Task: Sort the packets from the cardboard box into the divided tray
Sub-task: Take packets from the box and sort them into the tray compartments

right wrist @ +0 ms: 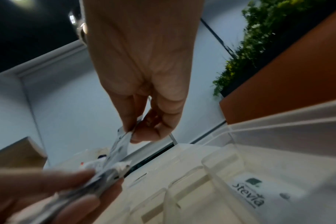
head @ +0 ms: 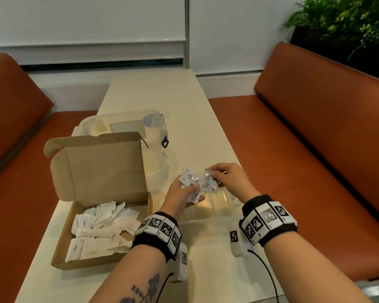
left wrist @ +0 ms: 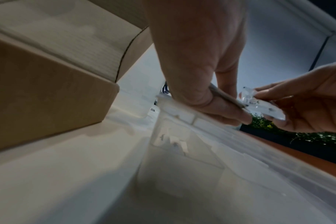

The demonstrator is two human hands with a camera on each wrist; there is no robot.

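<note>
Head view. The cardboard box [head: 79, 243] is sitting open on the pale surface [head: 162, 95], lid flap standing up at its far side, white packets [head: 96, 228] lying heaped inside. The clear divided tray [head: 214, 204] is lying just right of the box, mostly hidden beneath both hands. The left hand [head: 182, 193] is hovering over the tray's box-side end, fingers curled round a small bundle of Stevia packets [head: 189, 179]. The right hand [head: 232, 178] is pinching one Stevia packet [head: 209, 181] by its far edge; that packet is touching the bundle. One more Stevia packet [head: 232, 196] is lying in the tray at the end farthest from the box. A lidded clear container [head: 122, 125] is standing beyond the box.

Left wrist view. The left hand [left wrist: 201, 60] is clamping the bundle [left wrist: 226, 98] between thumb and fingers, above the tray's rim [left wrist: 182, 112]. The right hand [left wrist: 307, 106] is gripping a packet [left wrist: 259, 104] at the bundle's end. The box wall [left wrist: 48, 91] is standing beside the tray.

Right wrist view. The right hand [right wrist: 144, 68] is nipping a packet [right wrist: 121, 145] between thumb and fingertips, the rest of it hanging down to the left hand [right wrist: 44, 192]. The tray's dividers [right wrist: 211, 165] are lying below, and a Stevia packet [right wrist: 259, 192] is resting flat in a compartment on the side away from the box; which compartment, cannot tell.
</note>
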